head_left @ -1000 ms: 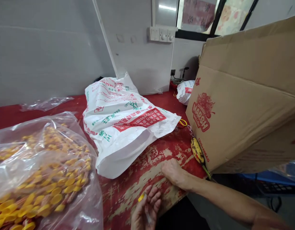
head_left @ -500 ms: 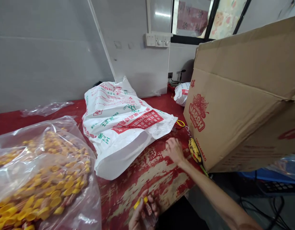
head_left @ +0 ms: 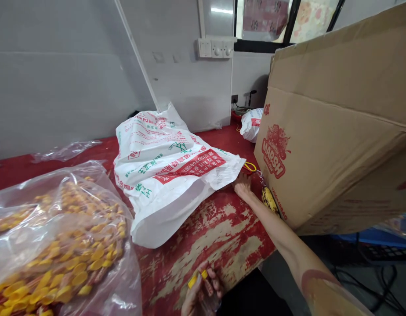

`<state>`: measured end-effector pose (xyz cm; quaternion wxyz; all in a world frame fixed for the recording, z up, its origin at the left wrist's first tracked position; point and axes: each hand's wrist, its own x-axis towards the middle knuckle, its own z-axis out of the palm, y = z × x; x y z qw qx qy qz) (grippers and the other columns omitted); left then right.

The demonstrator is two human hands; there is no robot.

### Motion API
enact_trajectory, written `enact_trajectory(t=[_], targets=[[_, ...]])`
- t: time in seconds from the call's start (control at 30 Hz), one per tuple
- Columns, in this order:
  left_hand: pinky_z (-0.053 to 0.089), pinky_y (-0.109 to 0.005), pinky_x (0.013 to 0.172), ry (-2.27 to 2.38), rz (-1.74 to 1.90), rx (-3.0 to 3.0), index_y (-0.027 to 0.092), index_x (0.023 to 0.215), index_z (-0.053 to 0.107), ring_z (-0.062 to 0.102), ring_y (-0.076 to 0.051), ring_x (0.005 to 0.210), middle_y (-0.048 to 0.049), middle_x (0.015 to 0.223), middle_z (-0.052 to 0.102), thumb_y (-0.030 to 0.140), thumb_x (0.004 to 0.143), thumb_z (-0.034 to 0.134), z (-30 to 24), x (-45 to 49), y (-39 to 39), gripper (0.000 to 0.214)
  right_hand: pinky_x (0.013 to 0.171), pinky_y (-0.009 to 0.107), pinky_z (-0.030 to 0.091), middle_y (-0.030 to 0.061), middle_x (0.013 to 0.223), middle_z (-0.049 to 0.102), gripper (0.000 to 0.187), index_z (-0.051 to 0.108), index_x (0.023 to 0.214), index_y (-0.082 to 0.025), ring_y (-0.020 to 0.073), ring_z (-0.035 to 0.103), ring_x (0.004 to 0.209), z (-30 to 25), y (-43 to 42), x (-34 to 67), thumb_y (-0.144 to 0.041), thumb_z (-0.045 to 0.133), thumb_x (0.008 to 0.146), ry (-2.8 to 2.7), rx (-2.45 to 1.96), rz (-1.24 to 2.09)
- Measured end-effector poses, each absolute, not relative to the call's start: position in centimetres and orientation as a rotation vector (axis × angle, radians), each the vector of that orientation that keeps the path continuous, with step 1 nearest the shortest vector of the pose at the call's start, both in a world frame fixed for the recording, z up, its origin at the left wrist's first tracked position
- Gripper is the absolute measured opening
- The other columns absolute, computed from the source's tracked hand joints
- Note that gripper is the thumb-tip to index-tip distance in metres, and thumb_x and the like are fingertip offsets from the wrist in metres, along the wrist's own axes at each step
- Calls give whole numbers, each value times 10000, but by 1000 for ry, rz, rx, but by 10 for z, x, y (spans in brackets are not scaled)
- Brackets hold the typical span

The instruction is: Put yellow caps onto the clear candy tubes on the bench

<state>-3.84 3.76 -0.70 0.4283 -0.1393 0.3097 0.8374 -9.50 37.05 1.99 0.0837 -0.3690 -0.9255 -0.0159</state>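
A: Grips, referenced to the white sack (head_left: 170, 171)?

B: Left hand (head_left: 204, 287): nearer the wearer than the sack's mouth, grip closed on small yellow-capped pieces (head_left: 192, 281). Right hand (head_left: 243, 188): just beside the sack's right corner, near a yellow loop (head_left: 250, 166); fingertips obscured, grip state cannot be told.

A: Edges and clearance?

B: Bare strip runs from the sack's mouth to the slanting front edge, right of the left hand. Right of the sack, the gap to the carton (head_left: 324, 127) is narrow; the right forearm crosses it. Left of the sack, close beside, a clear bag (head_left: 125, 296) of similar yellow pieces (head_left: 79, 278) takes up the room.

A: Surface, surroundings?

B: Surface (head_left: 222, 224) red, worn pale in front of the sack. Grey wall (head_left: 74, 83) behind the sack; switch panel (head_left: 216, 48) above and behind its right side.

A: Legible text?

B: Sack: red and green characters, "ISO900" in a red band. Carton, right of it: "MARSH MALLOW" in red, "48BAG" lower down; digits ahead of that unclear.
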Motion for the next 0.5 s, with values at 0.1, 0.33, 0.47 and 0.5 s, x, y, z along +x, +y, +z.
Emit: enact_trajectory(t=[0.1,0.33,0.47,0.5], targets=[[496,-283,532,755,2075,-317,202,941,718,578,-182,627,-90,797,643,231,646,758,-7,-40,36,300,946,439,294,194,1152,571,352,592,1153,-104,290,489,1072,23,342,-74,-223,341,937,-2911,-929,-61],[494,-308,578,710,2005,-286,181,880,723,587,-193,669,-92,822,649,220,630,796,-7,-41,31,264,688,308,410,102,758,673,288,690,755,-166,197,602,708,48,259,-13,-262,450,884,-3269,-479,-46],[493,-309,558,744,2010,-274,181,856,721,588,-195,655,-83,794,648,226,619,810,-6,-40,32,257,607,295,400,99,685,679,160,687,664,-156,197,608,642,56,234,-9,-168,574,776,-3378,-333,-64],[492,-307,550,755,2013,-276,183,856,721,586,-193,649,-80,788,647,222,615,813,-6,-39,32,260,590,289,398,97,653,674,143,682,642,-151,194,606,619,55,231,-11,-139,591,751,-3397,-317,-64]])
